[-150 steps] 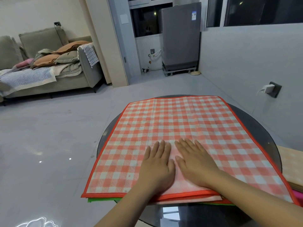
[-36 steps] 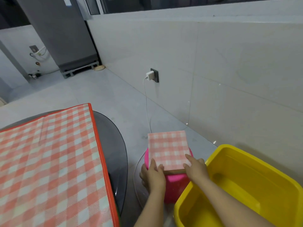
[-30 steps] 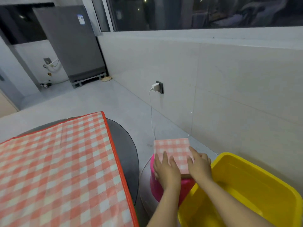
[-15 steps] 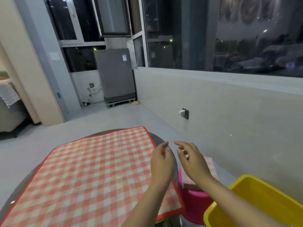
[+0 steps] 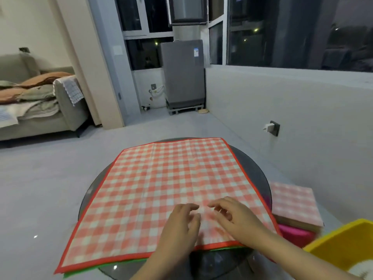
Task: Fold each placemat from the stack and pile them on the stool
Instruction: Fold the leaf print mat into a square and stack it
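Note:
A red-and-white checked placemat (image 5: 161, 188) with a red border lies unfolded on top of the stack on the round dark glass table (image 5: 256, 174). A green edge of a lower mat (image 5: 113, 266) shows beneath it. My left hand (image 5: 181, 223) and my right hand (image 5: 236, 217) hover side by side over the mat's near middle, fingers loosely curled and blurred, holding nothing. To the right, a folded checked placemat (image 5: 294, 203) lies on the pink stool (image 5: 296, 236).
A yellow plastic tub (image 5: 343, 251) stands at the lower right beside the stool. A wall with a plugged-in charger (image 5: 269, 128) runs along the right. A grey appliance (image 5: 183, 75) stands at the back, a sofa (image 5: 38, 110) with laundry at the left.
Both hands let go of the folded placemat on the stool and moved left over the stack. The view has swung back to the table.

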Demonstrator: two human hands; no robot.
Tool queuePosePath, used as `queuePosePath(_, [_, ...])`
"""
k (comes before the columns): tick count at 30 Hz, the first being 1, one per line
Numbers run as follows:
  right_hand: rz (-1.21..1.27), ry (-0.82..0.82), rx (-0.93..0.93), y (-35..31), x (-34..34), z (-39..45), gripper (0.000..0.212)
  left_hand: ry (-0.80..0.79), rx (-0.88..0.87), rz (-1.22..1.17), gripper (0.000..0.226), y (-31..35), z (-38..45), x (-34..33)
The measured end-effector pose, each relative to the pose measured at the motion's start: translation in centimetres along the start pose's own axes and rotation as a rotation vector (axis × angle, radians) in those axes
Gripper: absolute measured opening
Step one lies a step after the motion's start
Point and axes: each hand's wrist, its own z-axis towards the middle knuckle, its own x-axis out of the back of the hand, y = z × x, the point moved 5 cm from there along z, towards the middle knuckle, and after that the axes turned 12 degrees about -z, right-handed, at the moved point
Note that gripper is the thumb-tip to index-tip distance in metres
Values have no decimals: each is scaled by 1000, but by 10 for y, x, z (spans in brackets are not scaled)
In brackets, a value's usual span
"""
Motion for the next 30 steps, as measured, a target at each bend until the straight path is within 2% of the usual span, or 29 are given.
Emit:
queuePosePath(2, [-83, -75, 74, -6, -10, 0, 27, -84, -42, 189, 29, -9, -6, 5])
queuePosePath(4, [-113, -114, 146, -9, -15, -2, 38, -192, -100, 354, 33, -13, -14, 10])
queuePosePath(7, [-133, -176, 194, -9, -17, -6, 49, -318, -160, 458, 51, -19, -24, 17])
queuePosePath(10, [-186, -243, 241, -9, -18, -12, 47, -348, -156, 453, 62, -23, -27, 24])
queuePosePath(14, [-193, -299, 250, -8, -20, -17, 43, -346, -151, 406, 47, -23, -29, 28])
queuePosePath(24, [-160, -272, 228, -20, -16, -21, 20, -362, -146, 311, 28, -17, -29, 28])
queuePosePath(30, [-196, -272, 241, -27, -14, -23, 27, -330, -174, 312, 25, -11, -31, 28])
